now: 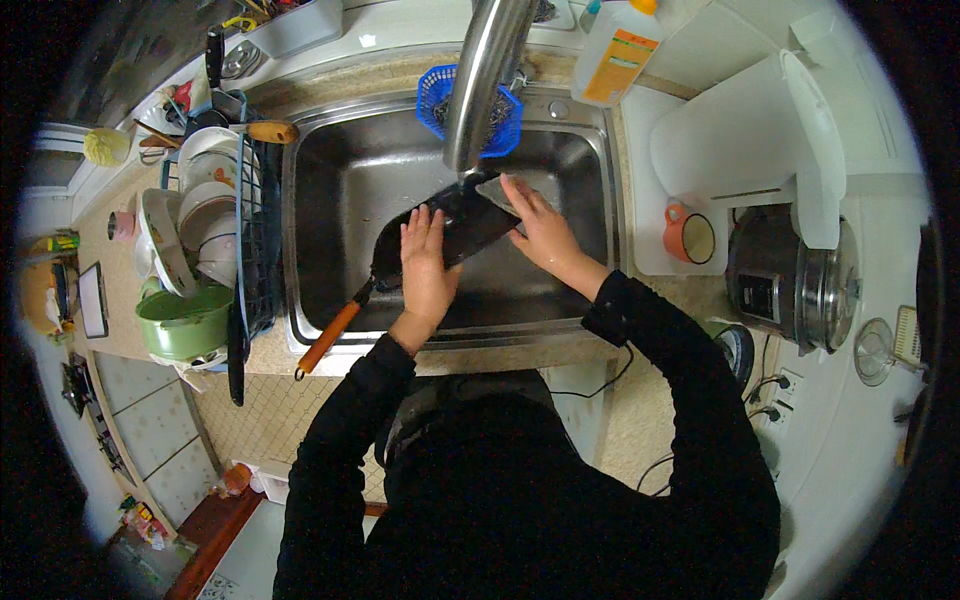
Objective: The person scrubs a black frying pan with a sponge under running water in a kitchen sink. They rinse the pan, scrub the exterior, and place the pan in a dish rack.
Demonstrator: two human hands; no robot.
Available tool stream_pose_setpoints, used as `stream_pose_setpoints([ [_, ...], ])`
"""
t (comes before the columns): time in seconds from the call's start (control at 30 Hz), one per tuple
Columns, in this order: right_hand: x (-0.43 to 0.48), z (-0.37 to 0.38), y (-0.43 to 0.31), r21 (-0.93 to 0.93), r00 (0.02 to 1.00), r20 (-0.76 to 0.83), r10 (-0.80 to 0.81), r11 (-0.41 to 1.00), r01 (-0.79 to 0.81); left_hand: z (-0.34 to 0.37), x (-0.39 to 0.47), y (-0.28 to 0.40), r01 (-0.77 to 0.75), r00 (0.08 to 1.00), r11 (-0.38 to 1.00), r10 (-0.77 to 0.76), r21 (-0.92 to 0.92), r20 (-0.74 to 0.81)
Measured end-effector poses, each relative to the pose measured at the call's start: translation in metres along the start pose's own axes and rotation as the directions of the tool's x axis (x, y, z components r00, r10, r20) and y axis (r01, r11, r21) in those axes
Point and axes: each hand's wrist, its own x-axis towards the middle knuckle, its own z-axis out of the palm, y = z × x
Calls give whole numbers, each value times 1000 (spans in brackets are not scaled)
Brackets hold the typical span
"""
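A black pan (480,229) lies tilted in the stainless steel sink (360,169), below the tap (480,90). Its orange-brown wooden handle (330,337) reaches over the front left rim and ends in a metal ring. My left hand (427,274) rests on the pan with its fingers stretched out; whether it grips the pan is hidden. My right hand (544,229) is at the pan's far right part, pressing a flat greyish pad (501,193) against it. The pad's material is unclear, and the fingers cover part of it.
A blue plastic basket (429,101) with steel wool hangs behind the tap. At left stands a dish rack (259,300) with bowls and a green pot (184,322). A plastic bottle (619,56), an orange mug (679,232) and a dark electric cooker (761,274) are at right.
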Motion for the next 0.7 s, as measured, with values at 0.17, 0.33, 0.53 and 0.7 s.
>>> stream_pose_setpoints([
  [0.17,18,-8,3,-320,995,53,81,945,-60,10,19,8,-62,998,998,61,12,17],
  [0.33,27,0,5,-438,998,29,60,898,-41,7,41,6,-220,975,961,209,166,81],
  [0.53,25,3,5,-498,1000,-24,11,867,-21,24,61,15,-402,910,887,360,227,205],
  [0.7,22,-6,13,-437,990,47,136,894,-102,11,53,-21,-285,959,909,268,304,96],
])
